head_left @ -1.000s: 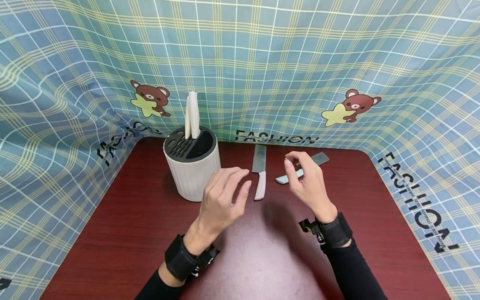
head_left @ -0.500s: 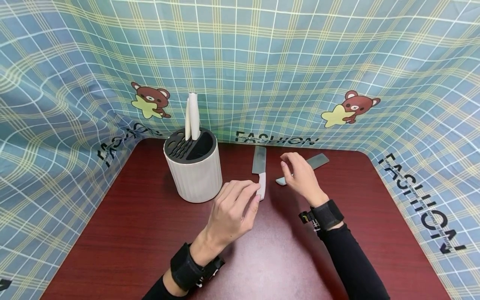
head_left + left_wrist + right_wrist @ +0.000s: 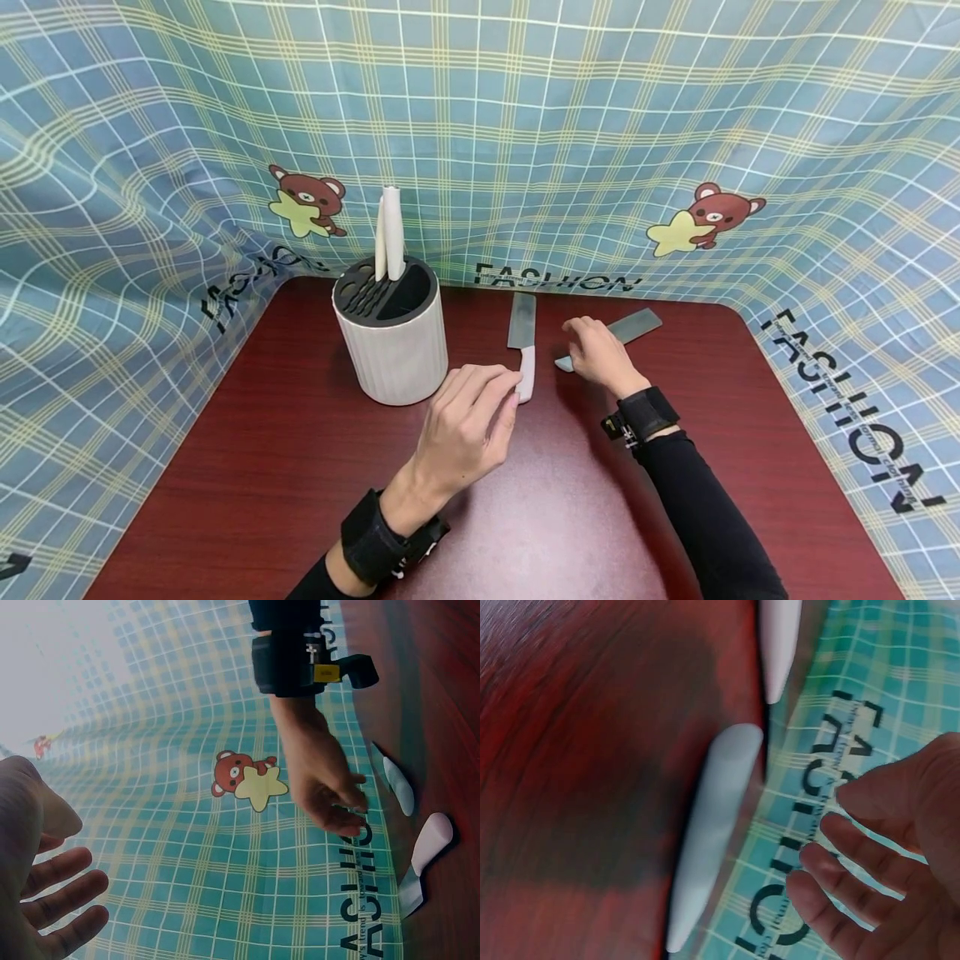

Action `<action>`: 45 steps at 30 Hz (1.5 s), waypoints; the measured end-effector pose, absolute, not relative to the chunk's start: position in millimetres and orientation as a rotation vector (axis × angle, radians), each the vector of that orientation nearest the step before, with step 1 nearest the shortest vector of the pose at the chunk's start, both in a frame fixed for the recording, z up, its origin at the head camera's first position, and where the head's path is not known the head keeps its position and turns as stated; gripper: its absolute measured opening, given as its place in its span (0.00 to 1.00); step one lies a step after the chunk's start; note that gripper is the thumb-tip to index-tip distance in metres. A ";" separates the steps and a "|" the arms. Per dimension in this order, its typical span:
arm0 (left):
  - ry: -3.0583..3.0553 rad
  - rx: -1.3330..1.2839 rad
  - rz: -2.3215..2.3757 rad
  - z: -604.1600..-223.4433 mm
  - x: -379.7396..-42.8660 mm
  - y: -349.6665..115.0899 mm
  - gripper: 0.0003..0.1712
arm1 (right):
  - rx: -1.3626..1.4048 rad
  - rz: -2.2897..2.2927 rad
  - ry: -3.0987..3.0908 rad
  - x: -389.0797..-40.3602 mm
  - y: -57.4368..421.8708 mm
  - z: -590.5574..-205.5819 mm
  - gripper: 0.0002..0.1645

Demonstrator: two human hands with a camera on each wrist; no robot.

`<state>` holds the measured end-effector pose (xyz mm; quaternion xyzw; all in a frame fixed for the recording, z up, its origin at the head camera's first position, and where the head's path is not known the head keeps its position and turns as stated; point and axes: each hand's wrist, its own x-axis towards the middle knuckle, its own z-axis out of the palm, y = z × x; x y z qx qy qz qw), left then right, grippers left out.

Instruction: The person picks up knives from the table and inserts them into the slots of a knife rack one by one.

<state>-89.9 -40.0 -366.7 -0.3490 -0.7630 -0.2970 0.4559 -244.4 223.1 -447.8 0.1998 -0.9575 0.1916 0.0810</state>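
My right hand (image 3: 600,354) hovers over the light-blue handle (image 3: 714,836) of a knife with a broad grey blade (image 3: 637,325). In the right wrist view its loosely bent fingers hold nothing and stand apart from that handle. To the left lies a cleaver (image 3: 522,321) with a pinkish-white handle (image 3: 433,838), blade toward the back. My left hand (image 3: 461,433) is in front of the knife block, its fingertips overlapping the cleaver's handle end in the head view. The left wrist view shows its relaxed fingers (image 3: 67,892) with nothing between them.
A white ribbed knife block (image 3: 393,354) with a black slotted top stands at the left. Two white-handled tools (image 3: 393,233) stick up from it. Checked cloth (image 3: 495,150) walls the back and sides of the dark red table (image 3: 262,467).
My right hand has lowered over the light-blue handle, now covering most of it. My left hand has moved right and nearer the table's front, toward the cleaver's handle. Both knives lie still.
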 end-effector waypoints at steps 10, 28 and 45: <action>-1.880 -0.870 -0.728 -366.0 -90.2 -40.3 0.10 | 0.606 0.511 -2.988 -253.2 235.0 -465.4 0.28; -1.901 -0.872 -0.720 -367.5 -90.5 -39.7 0.10 | 0.594 0.381 -3.084 -261.4 240.2 -479.9 0.27; -1.933 -0.872 -0.740 -372.2 -90.1 -40.5 0.11 | 0.733 0.201 -3.024 -259.3 240.6 -482.4 0.26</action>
